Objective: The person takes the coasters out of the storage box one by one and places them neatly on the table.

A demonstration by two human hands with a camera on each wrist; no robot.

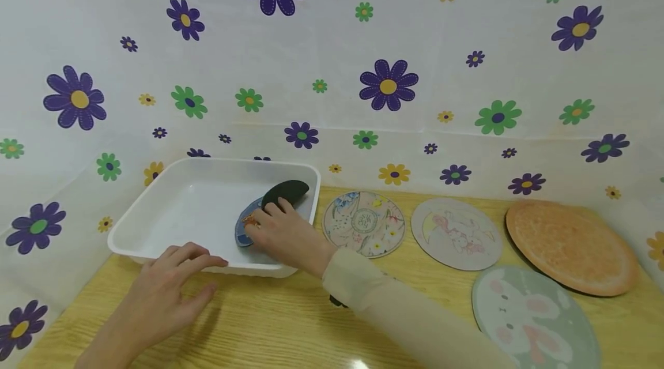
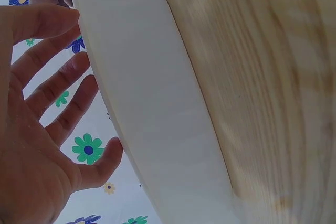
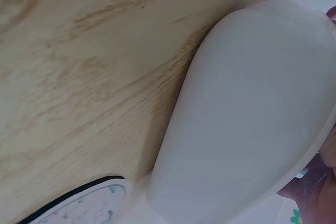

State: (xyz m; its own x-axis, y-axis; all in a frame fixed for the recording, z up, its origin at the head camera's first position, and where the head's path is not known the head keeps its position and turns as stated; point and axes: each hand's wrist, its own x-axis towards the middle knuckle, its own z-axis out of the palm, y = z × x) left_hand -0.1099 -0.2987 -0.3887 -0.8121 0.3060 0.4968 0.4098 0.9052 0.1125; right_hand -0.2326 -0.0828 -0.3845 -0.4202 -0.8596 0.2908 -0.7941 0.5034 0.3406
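Observation:
My right hand [image 1: 284, 237] reaches over the near rim into the white plastic tray [image 1: 173, 213]. It grips a round mouse pad [image 1: 241, 235] there, whose blue printed face shows at the left of the fingers. A dark curved flap [image 1: 289, 190], seemingly a bent-up underside, rises behind them; whether it belongs to the same pad I cannot tell. In the right wrist view the tray wall hides most of this hand. With fingers spread, my left hand [image 1: 168, 282] is at the tray's near rim, its fingertips [image 2: 86, 59] at the edge in the left wrist view.
Right of the tray lie round mats: a floral one [image 1: 337, 219], a pale one with a cartoon and moon [image 1: 427, 207], an orange-brown bread-like one [image 1: 570, 236] and a green rabbit one [image 1: 493, 288]. A flower-patterned cloth [image 1: 332, 40] hangs behind the wooden table [image 1: 270, 323].

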